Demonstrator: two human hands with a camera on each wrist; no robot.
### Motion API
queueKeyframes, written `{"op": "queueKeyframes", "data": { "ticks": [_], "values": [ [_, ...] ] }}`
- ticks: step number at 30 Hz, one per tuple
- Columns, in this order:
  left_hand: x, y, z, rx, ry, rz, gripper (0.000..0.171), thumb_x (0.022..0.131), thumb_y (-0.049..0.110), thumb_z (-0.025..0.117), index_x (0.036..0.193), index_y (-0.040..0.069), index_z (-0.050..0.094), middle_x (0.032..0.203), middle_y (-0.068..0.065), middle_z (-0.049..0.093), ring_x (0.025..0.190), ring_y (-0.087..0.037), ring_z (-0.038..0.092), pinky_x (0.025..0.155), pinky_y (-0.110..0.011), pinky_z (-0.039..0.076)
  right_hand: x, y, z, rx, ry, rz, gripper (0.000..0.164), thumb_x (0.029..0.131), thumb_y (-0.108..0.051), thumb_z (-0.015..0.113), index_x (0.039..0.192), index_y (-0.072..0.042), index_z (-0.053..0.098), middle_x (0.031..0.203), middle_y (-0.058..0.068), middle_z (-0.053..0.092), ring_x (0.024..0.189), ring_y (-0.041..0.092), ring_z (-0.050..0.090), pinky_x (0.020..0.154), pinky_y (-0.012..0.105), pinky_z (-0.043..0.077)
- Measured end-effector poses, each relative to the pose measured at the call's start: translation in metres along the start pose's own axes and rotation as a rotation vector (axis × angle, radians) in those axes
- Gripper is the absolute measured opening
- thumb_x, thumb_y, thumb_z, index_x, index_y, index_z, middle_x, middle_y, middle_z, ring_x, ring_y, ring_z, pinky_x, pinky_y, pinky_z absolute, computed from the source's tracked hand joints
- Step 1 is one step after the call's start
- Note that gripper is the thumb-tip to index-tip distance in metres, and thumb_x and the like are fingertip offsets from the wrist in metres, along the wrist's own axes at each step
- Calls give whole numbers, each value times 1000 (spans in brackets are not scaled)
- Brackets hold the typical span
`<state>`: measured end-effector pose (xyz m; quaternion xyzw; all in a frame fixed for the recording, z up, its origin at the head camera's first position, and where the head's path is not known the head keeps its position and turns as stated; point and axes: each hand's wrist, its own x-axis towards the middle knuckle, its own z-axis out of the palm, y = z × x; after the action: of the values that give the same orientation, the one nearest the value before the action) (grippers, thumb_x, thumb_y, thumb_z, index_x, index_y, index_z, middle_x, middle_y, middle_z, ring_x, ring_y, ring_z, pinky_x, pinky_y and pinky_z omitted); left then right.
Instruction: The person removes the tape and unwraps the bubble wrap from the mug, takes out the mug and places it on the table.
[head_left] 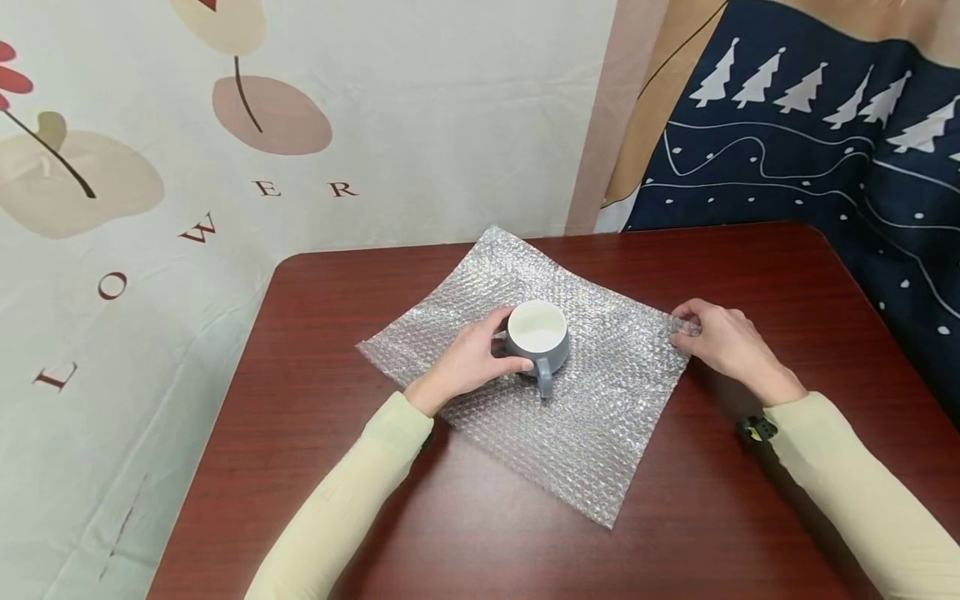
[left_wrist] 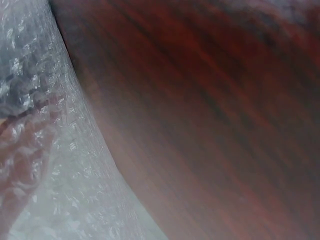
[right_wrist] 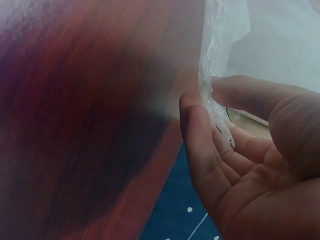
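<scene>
A grey mug [head_left: 538, 335] with a white inside stands upright on a sheet of bubble wrap [head_left: 600, 408], its handle towards the front. My left hand [head_left: 472, 354] grips the mug's left side, thumb near the handle and fingers behind. The right corner of the sheet is pinched between thumb and fingers of my right hand [head_left: 723, 337]. In the right wrist view that right hand [right_wrist: 245, 155] holds the bubble wrap edge [right_wrist: 212, 65]. The left wrist view shows only bubble wrap [left_wrist: 85, 165] close to the lens, with the mug out of sight.
The sheet lies turned like a diamond on a dark red wooden table [head_left: 300, 333], its far corner at the back edge. Behind hangs a pale cloth [head_left: 450, 108] with printed letters; a navy cloth [head_left: 795, 158] with white trees hangs at the right.
</scene>
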<state>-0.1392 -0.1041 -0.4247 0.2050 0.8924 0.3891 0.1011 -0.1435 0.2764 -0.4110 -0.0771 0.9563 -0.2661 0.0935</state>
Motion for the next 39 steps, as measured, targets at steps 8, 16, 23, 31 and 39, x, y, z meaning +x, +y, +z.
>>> {"op": "queueKeyframes", "data": {
  "ticks": [8, 16, 23, 31, 39],
  "values": [
    [0, 0, 0, 7, 2, -2, 90, 85, 39, 87, 155, 7, 42, 149, -12, 56, 128, -29, 63, 107, -40, 51, 4, 1, -2, -29, -47, 9, 45, 95, -19, 73, 129, 8, 59, 105, 26, 67, 85, 33, 59, 73, 49, 52],
    [1, 2, 0, 8, -3, -12, 91, 85, 39, 87, 156, 7, 41, 149, -13, 56, 128, -29, 63, 108, -41, 50, 4, 2, -1, -53, -67, 30, 47, 94, -19, 74, 128, 10, 59, 106, 28, 68, 89, 37, 62, 79, 56, 54],
    [0, 3, -1, 11, -1, -13, 91, 85, 39, 87, 156, 6, 41, 150, -14, 55, 129, -31, 62, 109, -42, 50, 4, 3, -1, -69, -65, 29, 46, 94, -20, 74, 126, 10, 60, 111, 31, 66, 90, 39, 60, 79, 57, 53],
    [0, 2, -1, 13, 0, -9, 92, 85, 38, 87, 156, 5, 40, 150, -14, 55, 129, -31, 62, 109, -41, 50, 5, 4, 0, -87, -68, 23, 47, 95, -22, 74, 125, 11, 61, 114, 33, 65, 93, 41, 59, 80, 59, 52],
    [0, 1, 0, 23, -4, -11, 92, 86, 39, 87, 157, 5, 40, 150, -15, 55, 128, -31, 62, 109, -42, 50, 6, 5, 1, -85, -86, 33, 45, 95, -23, 74, 124, 10, 61, 111, 31, 66, 91, 39, 59, 78, 55, 52]
  ]
}}
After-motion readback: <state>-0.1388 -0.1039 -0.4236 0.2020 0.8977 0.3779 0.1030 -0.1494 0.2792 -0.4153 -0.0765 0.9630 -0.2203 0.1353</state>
